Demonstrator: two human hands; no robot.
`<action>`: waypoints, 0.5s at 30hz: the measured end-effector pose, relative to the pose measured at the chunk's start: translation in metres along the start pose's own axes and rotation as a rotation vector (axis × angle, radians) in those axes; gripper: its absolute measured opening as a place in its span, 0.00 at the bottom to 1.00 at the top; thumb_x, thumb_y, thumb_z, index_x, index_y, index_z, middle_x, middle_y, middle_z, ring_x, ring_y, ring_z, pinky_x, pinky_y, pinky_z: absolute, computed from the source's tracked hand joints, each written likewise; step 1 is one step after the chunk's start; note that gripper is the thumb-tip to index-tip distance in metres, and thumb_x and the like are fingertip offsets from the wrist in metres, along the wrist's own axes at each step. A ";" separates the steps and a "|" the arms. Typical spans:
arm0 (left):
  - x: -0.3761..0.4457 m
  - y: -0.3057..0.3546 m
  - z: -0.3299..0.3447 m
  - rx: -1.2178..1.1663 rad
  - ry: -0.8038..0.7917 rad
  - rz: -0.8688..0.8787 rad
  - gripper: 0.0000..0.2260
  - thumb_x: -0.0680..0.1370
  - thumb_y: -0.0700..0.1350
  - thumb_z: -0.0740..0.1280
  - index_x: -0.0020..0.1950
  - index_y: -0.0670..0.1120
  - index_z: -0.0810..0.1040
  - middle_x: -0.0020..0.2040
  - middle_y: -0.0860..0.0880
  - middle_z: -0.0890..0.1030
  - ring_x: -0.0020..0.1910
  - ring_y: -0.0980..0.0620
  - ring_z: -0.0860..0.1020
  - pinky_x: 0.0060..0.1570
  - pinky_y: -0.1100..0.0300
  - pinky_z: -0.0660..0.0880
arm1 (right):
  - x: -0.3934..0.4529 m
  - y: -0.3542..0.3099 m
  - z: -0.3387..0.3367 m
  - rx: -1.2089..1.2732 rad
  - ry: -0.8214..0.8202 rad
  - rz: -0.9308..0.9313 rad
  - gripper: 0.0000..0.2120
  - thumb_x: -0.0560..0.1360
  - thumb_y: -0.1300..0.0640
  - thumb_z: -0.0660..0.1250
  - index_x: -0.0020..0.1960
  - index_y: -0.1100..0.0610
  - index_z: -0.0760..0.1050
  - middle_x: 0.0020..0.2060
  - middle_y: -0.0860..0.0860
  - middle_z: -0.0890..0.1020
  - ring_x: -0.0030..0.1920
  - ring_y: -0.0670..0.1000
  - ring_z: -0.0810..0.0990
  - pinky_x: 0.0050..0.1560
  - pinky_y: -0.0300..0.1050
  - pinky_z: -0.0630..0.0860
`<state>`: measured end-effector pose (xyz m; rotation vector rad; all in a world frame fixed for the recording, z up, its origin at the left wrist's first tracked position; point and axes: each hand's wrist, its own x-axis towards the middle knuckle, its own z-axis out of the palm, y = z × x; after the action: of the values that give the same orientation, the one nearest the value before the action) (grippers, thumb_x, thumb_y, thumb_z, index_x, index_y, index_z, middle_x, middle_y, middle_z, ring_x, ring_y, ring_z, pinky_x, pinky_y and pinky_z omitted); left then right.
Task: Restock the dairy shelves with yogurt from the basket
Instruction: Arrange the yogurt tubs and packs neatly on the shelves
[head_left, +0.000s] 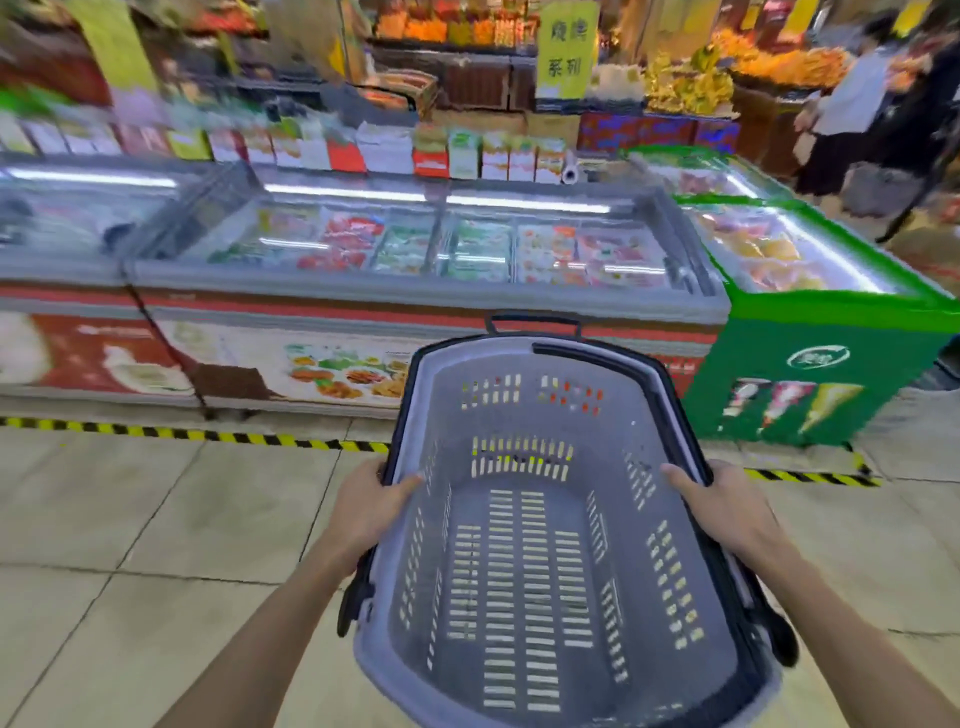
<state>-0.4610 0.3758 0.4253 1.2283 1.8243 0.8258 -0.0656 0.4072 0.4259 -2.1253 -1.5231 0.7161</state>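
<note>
The left hand (371, 501) and the right hand (719, 501) each gripped a side rim of the grey shopping basket (524, 566), thumbs inside, keeping it level for carrying. No yogurt showed in it, and the chest freezer (426, 306) stood at twelve o'clock.

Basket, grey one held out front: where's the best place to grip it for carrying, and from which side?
Judging by its shape, the side rims: the basket is long and tilted, so the left hand and right hand each come from outside, thumbs over the rim, as now.
</note>
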 end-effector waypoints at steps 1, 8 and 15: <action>0.014 -0.006 -0.006 -0.006 0.031 -0.025 0.10 0.78 0.49 0.70 0.40 0.47 0.74 0.34 0.49 0.78 0.32 0.51 0.76 0.31 0.59 0.67 | 0.021 -0.013 0.012 0.003 -0.034 -0.013 0.38 0.72 0.29 0.63 0.52 0.66 0.80 0.41 0.64 0.84 0.40 0.60 0.83 0.43 0.51 0.80; 0.117 -0.033 -0.038 -0.012 0.248 -0.178 0.13 0.79 0.51 0.68 0.40 0.46 0.71 0.33 0.49 0.73 0.30 0.52 0.73 0.29 0.59 0.64 | 0.173 -0.110 0.104 -0.006 -0.217 -0.190 0.36 0.72 0.29 0.63 0.44 0.66 0.77 0.34 0.66 0.80 0.34 0.65 0.79 0.32 0.46 0.65; 0.205 -0.068 -0.069 -0.085 0.384 -0.421 0.13 0.80 0.53 0.65 0.42 0.45 0.73 0.37 0.46 0.78 0.35 0.46 0.78 0.34 0.55 0.72 | 0.285 -0.227 0.192 -0.081 -0.433 -0.353 0.18 0.78 0.40 0.66 0.53 0.55 0.80 0.32 0.47 0.79 0.32 0.48 0.78 0.31 0.41 0.67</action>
<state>-0.5994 0.5404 0.3534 0.6206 2.2222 0.9251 -0.2769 0.7560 0.3697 -1.7525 -2.1153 1.0403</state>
